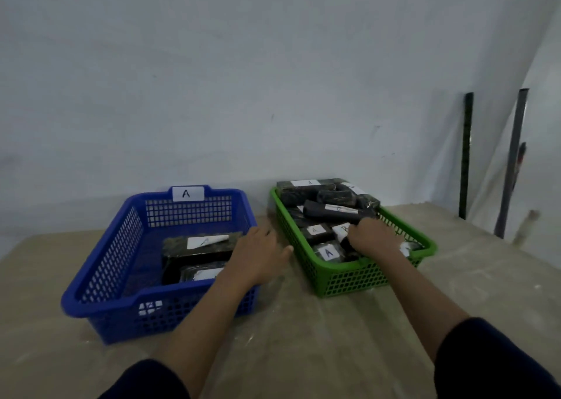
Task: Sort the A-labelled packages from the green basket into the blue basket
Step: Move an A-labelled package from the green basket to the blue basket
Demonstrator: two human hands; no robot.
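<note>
A blue basket (100,277) with an "A" tag on its far rim sits on the left and holds two dark packages (197,248) with white labels. To its right, the green basket (349,280) is filled with several dark wrapped packages; two near the front show "A" labels (328,252). My left hand (258,256) hovers over the blue basket's right rim, fingers apart and empty. Inside the green basket, my right hand (372,239) is curled around a dark package (344,240) whose label I cannot read.
The baskets stand on a beige table (303,338) pushed against a white wall. Two dark poles (466,155) lean in the right corner beyond the table's edge.
</note>
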